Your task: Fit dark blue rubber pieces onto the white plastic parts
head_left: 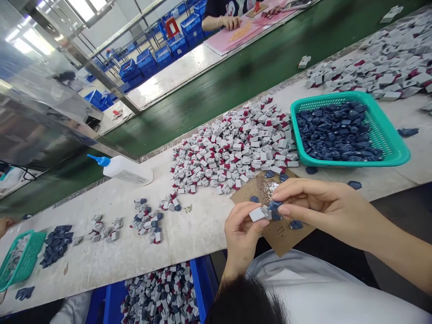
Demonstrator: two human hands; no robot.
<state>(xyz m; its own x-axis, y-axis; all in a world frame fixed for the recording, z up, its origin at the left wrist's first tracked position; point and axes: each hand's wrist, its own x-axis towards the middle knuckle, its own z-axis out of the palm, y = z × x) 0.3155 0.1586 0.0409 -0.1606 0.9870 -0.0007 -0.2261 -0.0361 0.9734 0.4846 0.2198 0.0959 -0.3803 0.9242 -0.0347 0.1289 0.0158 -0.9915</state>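
Note:
Between thumb and fingers, my left hand (241, 227) holds a small light grey block (258, 214). My right hand (312, 202) pinches a dark blue piece (275, 205) against the block's right end. Both hands are over a brown board (281, 240) with several dark blue pieces on it. Just beyond lies a large pile of grey and dark red parts (229, 148). To its right, a green basket (394, 144) holds many dark blue pieces.
A white glue bottle (128, 170) lies left of the pile. Small part clusters (146, 220) and a smaller green basket (33, 256) are further left. Below the table edge is a blue bin (202, 283). Across the green belt (256, 74), a person's hand (230, 22) rests at a pink mat.

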